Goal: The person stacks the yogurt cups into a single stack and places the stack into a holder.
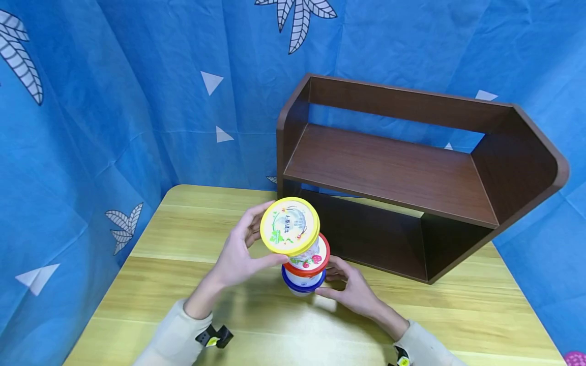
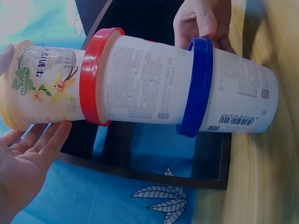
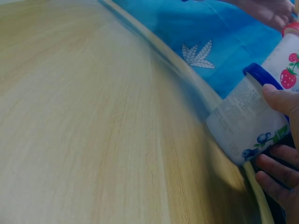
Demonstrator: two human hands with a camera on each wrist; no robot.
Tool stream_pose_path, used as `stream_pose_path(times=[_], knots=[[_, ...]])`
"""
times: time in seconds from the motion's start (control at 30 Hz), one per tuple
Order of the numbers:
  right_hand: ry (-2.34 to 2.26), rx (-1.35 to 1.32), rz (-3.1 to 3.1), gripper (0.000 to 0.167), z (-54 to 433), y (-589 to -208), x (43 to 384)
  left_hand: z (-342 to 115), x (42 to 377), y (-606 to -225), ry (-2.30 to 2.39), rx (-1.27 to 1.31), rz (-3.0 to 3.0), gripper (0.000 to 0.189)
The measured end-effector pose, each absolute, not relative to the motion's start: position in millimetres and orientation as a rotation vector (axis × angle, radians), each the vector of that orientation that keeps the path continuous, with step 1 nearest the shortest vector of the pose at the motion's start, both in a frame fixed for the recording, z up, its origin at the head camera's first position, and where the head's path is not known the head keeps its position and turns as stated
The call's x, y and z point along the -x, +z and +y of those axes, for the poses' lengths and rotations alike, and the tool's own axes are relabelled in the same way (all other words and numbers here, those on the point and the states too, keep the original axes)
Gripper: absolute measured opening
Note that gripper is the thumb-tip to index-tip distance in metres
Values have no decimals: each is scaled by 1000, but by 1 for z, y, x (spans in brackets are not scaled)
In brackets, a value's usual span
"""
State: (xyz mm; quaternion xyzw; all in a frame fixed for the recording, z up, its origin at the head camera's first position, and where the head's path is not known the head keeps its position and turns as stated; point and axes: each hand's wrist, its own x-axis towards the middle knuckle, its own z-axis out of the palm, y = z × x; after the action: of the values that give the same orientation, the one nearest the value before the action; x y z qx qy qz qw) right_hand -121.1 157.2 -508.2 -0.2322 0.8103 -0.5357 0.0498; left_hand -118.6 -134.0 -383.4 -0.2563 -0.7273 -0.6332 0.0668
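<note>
Tub stack point(image 2: 140, 79) stands upright, lids point(image 2: 95, 77) up; left grip point(image 1: 236, 258) holds top tub point(image 2: 51, 86), right grip point(image 1: 357, 291) bottom tub point(image 2: 240, 93)

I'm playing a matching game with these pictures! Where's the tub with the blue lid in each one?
Head: the blue-lidded tub is below the middle, the lowest tub.
Left wrist: right of the middle, looking tipped sideways.
Right wrist: near the right edge, about halfway down.
Shared landmark: the red lid, close to it every time.
</note>
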Motion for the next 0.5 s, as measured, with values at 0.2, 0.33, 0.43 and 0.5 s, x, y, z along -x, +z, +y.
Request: stream_pose_path(times=[0.2,0.33,0.43,0.5], knots=[[-1638,724,2468,65,157,-508,121,-129,120,-385,-1901,796,-2210,92],[-1636,724,2467,65,157,-508,121,-127,122,-386,-1892,802,-2231,90],[-1635,726,2466,64,157,-508,121,-125,123,-385,-1879,810,-2252,90],[-1635,727,2468,64,157,-508,121,-124,124,-384,-1870,808,-2275,90]])
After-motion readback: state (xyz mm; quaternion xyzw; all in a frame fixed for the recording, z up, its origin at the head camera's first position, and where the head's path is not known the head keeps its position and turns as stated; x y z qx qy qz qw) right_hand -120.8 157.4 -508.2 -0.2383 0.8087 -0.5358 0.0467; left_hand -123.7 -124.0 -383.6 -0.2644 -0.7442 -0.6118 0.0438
